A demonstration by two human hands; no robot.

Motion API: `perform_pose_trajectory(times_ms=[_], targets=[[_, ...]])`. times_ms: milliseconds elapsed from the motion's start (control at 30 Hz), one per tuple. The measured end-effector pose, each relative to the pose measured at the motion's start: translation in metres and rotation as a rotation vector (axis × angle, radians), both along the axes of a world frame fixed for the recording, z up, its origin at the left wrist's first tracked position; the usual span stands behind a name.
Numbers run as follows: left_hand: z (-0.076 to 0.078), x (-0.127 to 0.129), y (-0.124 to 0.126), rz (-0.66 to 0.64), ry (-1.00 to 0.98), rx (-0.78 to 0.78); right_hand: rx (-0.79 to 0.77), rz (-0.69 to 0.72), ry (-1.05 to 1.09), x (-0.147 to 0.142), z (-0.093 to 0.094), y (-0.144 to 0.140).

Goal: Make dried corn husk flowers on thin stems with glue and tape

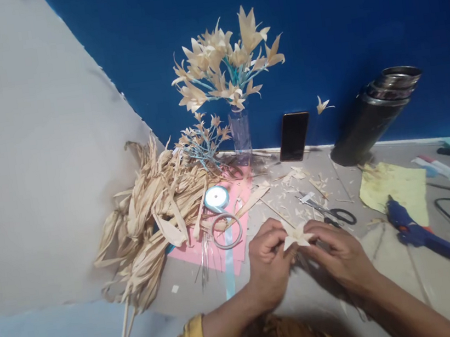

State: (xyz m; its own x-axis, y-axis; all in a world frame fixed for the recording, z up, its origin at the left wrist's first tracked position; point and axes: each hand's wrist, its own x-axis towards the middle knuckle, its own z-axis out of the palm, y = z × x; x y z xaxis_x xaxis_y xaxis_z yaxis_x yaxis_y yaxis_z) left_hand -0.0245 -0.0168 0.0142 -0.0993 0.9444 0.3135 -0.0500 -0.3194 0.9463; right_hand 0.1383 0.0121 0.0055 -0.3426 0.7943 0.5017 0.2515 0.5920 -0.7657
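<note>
A pale corn-husk flower (297,236) with pointed petals is held between my two hands, just above the tiled surface. My left hand (268,259) pinches its left side, fingers closed. On the opposite side, my right hand (338,253) grips the petals between thumb and fingers. Black-handled scissors (341,216) lie just beyond my right hand, amid husk scraps. Left of my hands are a roll of light blue ribbon (216,198), a ring-shaped roll (226,231) and thin wires (206,254) on pink paper (242,252).
Dried corn husks (151,211) are heaped at left. A clear vase (241,133) holds husk flowers (219,59) against the blue wall. A phone (294,136) leans nearby. A dark flask (368,119), yellow paper (395,187) and blue glue gun (429,241) with cable are at right.
</note>
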Motion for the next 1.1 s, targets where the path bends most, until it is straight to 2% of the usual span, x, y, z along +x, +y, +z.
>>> perform_pose_trajectory(times_ms=[133,267,367,533,667,733,900,1033,1100], targets=[[0.003,-0.001,0.002,0.059,-0.068,-0.094,-0.061,-0.012,-0.028,0.000,-0.004,0.002],[0.006,-0.003,0.002,-0.050,-0.059,-0.133,-0.053,-0.035,-0.002,0.001,-0.006,0.005],[0.007,-0.004,0.001,-0.077,0.017,-0.094,-0.042,-0.043,0.023,0.002,-0.005,0.006],[0.005,-0.004,0.001,-0.009,0.200,0.011,-0.063,-0.023,0.074,0.001,-0.004,0.005],[0.001,-0.001,0.000,-0.026,0.177,-0.082,-0.075,-0.029,0.159,-0.001,-0.004,0.003],[-0.002,0.000,0.001,-0.040,0.083,-0.147,-0.070,-0.035,0.154,-0.001,-0.003,0.003],[-0.008,0.002,0.004,-0.188,-0.161,-0.416,-0.092,-0.007,0.132,0.000,0.000,0.003],[-0.008,0.003,0.003,-0.185,-0.103,-0.329,-0.100,-0.040,0.126,0.001,-0.001,0.004],[-0.008,0.003,0.003,-0.122,-0.042,-0.239,-0.103,-0.044,0.099,0.002,-0.002,0.004]])
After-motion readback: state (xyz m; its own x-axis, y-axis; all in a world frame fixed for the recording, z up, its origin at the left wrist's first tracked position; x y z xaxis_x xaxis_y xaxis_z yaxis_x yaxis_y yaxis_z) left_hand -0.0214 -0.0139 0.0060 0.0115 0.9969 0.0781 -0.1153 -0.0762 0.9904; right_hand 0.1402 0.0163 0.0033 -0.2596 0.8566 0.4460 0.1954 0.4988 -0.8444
